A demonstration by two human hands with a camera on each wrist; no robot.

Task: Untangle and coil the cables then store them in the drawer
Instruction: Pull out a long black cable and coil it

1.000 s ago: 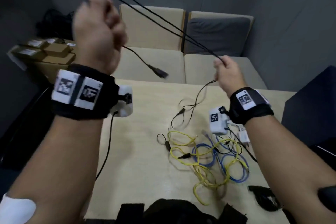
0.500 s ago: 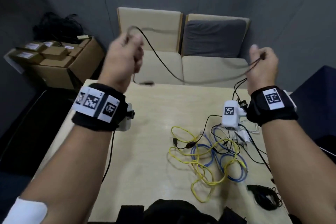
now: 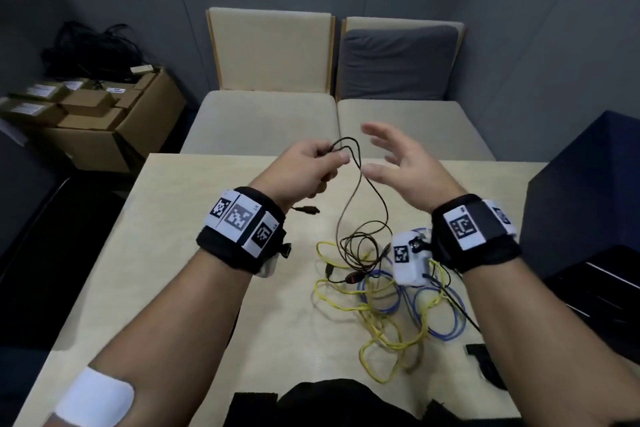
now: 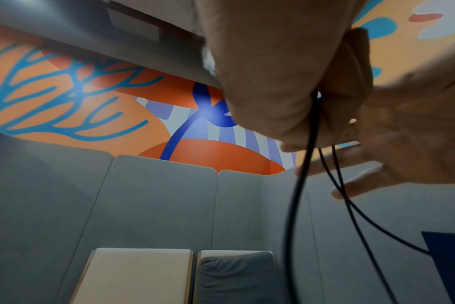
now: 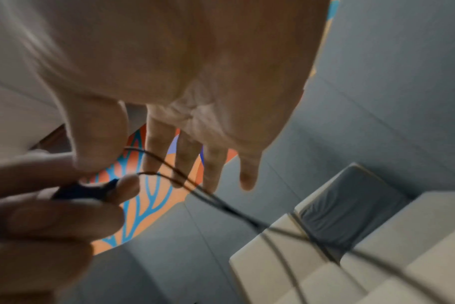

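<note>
Fingers of left hand (image 3: 304, 170) pinch thin black looped cable (image 3: 349, 204) at frame centre; right hand (image 3: 398, 166) beside it, fingers spread, holding nothing.

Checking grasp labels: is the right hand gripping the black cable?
No. The right hand is spread open beside the black cable, fingers straight, while only the left hand pinches it.

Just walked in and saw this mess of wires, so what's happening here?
A person is sorting cables at a table. Their left hand pinches loops of a thin black cable above it, and the rest hangs down onto the pile. The right hand is open beside it, holding nothing. A yellow cable and a blue cable lie tangled on the table.
</note>
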